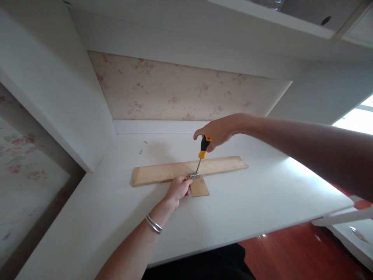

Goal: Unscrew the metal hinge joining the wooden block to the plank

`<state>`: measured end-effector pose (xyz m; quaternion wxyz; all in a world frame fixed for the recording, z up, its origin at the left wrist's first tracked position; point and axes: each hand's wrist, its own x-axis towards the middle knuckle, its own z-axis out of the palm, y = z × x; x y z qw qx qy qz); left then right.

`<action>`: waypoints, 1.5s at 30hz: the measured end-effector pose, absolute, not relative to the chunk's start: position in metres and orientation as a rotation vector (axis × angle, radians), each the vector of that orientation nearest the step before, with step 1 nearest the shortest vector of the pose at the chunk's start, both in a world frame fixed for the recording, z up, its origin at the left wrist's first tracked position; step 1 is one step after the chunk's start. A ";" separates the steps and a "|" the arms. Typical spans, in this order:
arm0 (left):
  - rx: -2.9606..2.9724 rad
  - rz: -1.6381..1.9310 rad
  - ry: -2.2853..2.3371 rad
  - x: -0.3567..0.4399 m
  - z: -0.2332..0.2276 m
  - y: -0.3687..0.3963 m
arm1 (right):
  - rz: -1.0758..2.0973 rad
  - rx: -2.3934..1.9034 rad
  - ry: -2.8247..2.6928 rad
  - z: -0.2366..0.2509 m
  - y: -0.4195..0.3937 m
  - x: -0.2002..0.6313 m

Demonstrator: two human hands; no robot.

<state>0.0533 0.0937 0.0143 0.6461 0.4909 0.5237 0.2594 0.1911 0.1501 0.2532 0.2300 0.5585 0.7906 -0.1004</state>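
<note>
My right hand (221,130) is closed around the black and yellow handle of a screwdriver (203,149), with one finger stretched past the handle's top. The shaft slants down, its tip meeting a small metal hinge (194,175). The hinge lies where a long wooden board (163,172) meets a short wooden board (200,187), which sticks out toward me. At the left edge of the hinge and short board, my left hand (178,188) is closed, its fingertips against them. Its exact grip is partly hidden. Silver bangles circle my left wrist.
Two small screws (140,151) lie on the white desktop (233,210) behind the long board. White cabinet panels (58,77) stand at the left and overhead, with floral wallpaper (175,91) behind. At the lower right is a white drawer unit (355,229) above a red-brown floor (276,252).
</note>
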 end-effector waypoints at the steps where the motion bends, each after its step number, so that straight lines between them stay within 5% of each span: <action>1: 1.121 0.589 1.194 0.053 0.014 0.094 | -0.249 1.598 2.094 0.252 0.151 0.191; 34: 1.169 0.603 1.207 0.054 0.003 0.097 | -0.380 1.542 2.105 0.253 0.151 0.191; 45: 1.103 0.575 1.188 0.052 0.013 0.096 | -0.184 1.619 1.978 0.244 0.150 0.186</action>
